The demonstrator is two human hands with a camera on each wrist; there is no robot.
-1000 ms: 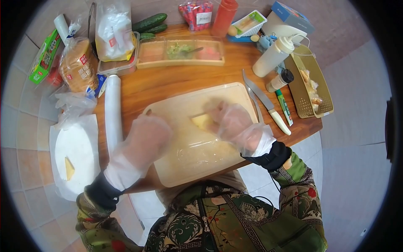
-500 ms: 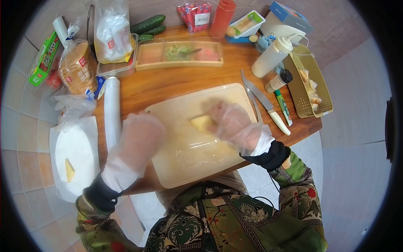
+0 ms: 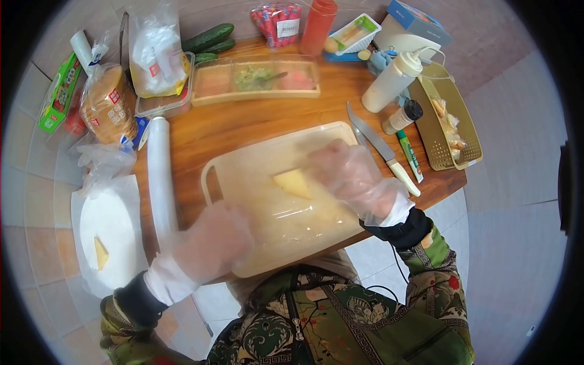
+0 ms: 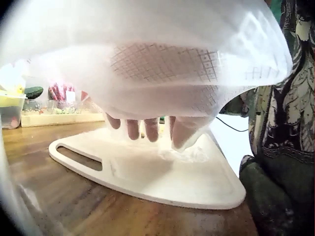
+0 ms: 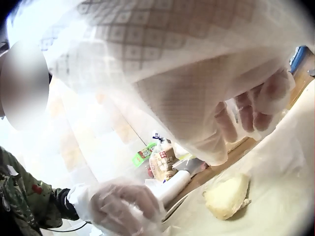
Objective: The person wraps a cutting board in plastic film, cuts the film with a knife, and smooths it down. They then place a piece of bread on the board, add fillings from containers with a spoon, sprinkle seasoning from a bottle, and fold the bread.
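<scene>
A yellow triangular wedge of food (image 3: 292,182) lies on the cream cutting board (image 3: 226,167), its pale cut side showing in the right wrist view. Shiny clear film (image 3: 301,214) covers part of the board around it. My left hand (image 3: 214,236), in a clear plastic glove, is blurred over the board's near left corner; in the left wrist view its fingers (image 4: 151,130) point down close above the board. Just right of the wedge, apart from it, my gloved right hand (image 3: 356,179) hovers over the board's far right part with fingers loosely bent.
A knife (image 3: 380,140) lies right of the board, with a squeeze bottle (image 3: 389,82) and basket (image 3: 426,115) beyond. Left stand a film roll (image 3: 160,176), bagged bread (image 3: 111,106) and a plate (image 3: 112,201) holding another wedge. A divided tray (image 3: 255,97) is behind.
My left hand has moved from the board's left edge down toward its near corner, uncovering the handle slot. My right hand has shifted slightly right, away from the wedge.
</scene>
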